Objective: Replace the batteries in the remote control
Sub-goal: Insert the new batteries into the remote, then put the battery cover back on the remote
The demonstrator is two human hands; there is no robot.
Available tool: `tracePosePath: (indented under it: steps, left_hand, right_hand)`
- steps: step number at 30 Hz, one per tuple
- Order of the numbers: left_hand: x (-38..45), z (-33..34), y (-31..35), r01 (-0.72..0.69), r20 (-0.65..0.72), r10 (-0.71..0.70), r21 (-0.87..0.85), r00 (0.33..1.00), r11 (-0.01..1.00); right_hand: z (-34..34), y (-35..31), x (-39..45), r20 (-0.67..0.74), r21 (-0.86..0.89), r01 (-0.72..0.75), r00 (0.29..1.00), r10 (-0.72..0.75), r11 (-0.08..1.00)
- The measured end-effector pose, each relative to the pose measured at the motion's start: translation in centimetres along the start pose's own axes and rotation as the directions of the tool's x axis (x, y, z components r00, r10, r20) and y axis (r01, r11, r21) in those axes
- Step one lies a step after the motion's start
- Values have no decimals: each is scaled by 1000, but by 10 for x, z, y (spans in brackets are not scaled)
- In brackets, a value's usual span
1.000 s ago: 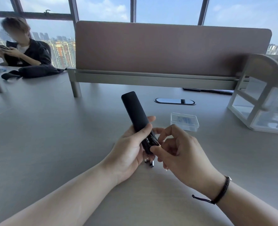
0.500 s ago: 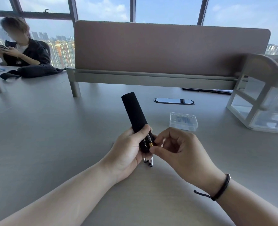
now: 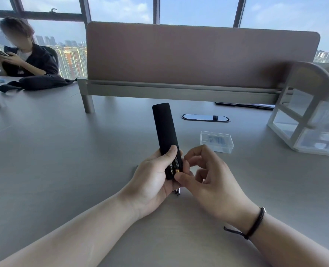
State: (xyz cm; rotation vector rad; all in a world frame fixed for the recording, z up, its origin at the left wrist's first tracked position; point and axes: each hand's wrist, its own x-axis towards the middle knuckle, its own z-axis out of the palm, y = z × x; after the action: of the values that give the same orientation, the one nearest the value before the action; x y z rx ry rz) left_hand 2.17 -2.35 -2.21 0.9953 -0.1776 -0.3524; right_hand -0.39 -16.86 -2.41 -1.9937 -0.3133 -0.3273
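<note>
Gripping remote (image 3: 164, 128) firmly in left hand (image 3: 152, 182), pinching battery (image 3: 176, 166) into its lower bay with right hand (image 3: 211, 180); pressed crooked, likely to spring out below the remote.

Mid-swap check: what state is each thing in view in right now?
Remote: held off the desk, back open.
Battery: in the remote's open end.
Left hand: grips the remote.
Right hand: thumb and forefinger at the battery; grip unclear.
Loose cell: on the desk, mostly hidden.
Clear box: lid on.
</note>
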Motion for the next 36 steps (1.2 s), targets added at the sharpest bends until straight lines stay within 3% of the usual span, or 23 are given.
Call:
tracePosePath:
  steps: [7, 14, 17, 20, 23, 29, 34, 36]
  left_hand:
    - [-2, 0, 2, 16, 80, -15, -18, 997, 1000]
    - [-2, 0, 5, 3, 83, -3, 1, 997, 1000]
    - [1, -1, 8, -103, -52, 104, 20, 993, 994]
    - [9, -14, 20, -220, -238, 217, 10, 947, 975]
    - [14, -28, 31, -258, -333, 234, -29, 914, 966]
    - [17, -35, 30, -269, -345, 234, -58, 909, 961]
    - [20, -40, 34, -300, -373, 248, -89, 894, 950]
    - [20, -41, 34, -310, -372, 257, -88, 892, 947]
  right_hand:
    - [3, -2, 4, -1, 219, -71, 997, 73, 973]
    - [2, -1, 6, -28, 166, -79, 996, 85, 983]
    - [-2, 1, 8, -68, 69, -61, 995, 66, 996]
    - [-8, 3, 9, -112, -60, -52, 993, 45, 997]
    - [-8, 4, 9, -119, -240, -32, 993, 4, 970]
    - [13, -16, 25, 142, -509, -23, 984, 110, 860]
    - [45, -23, 47, 437, -626, 145, 879, 191, 767]
    - [55, -24, 55, 490, -631, 177, 846, 210, 756]
